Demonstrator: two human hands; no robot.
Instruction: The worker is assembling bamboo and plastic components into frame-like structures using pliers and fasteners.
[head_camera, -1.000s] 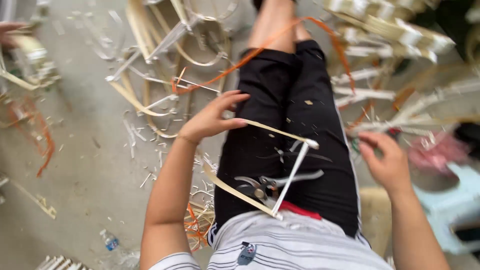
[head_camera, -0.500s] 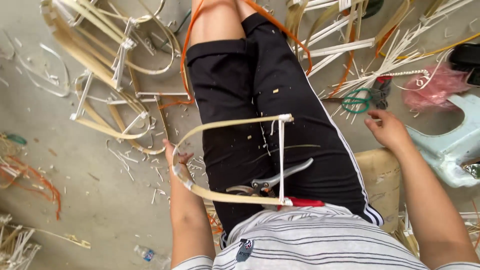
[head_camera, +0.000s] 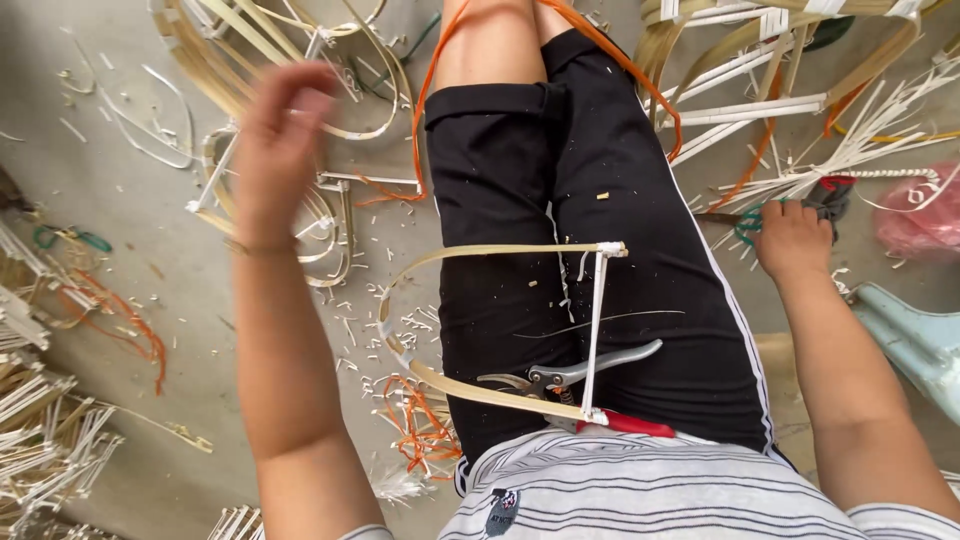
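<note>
Where the seated person's lap (head_camera: 560, 200) fills the middle of the view, the items stand as follows. Bent cane frame (head_camera: 500, 330): a pale curved strip closed by a white crosspiece, lying loose across the black trousers, touched by neither hand. Pruning shears (head_camera: 570, 378): grey blades, red handle, resting on the lap under the frame's lower strip. Left hand (head_camera: 280, 140): raised above the floor (head_camera: 110, 230), blurred, fingers loosely curled and holding nothing. Right hand (head_camera: 795, 240): stretched out to the right, fingers together on a dark tool with green loops (head_camera: 790, 210); the grip itself is partly hidden. Finished cane frames (head_camera: 270, 60): heaped on the floor beyond the knees. Offcuts and orange cord (head_camera: 420, 430): scattered beside the left thigh.
</note>
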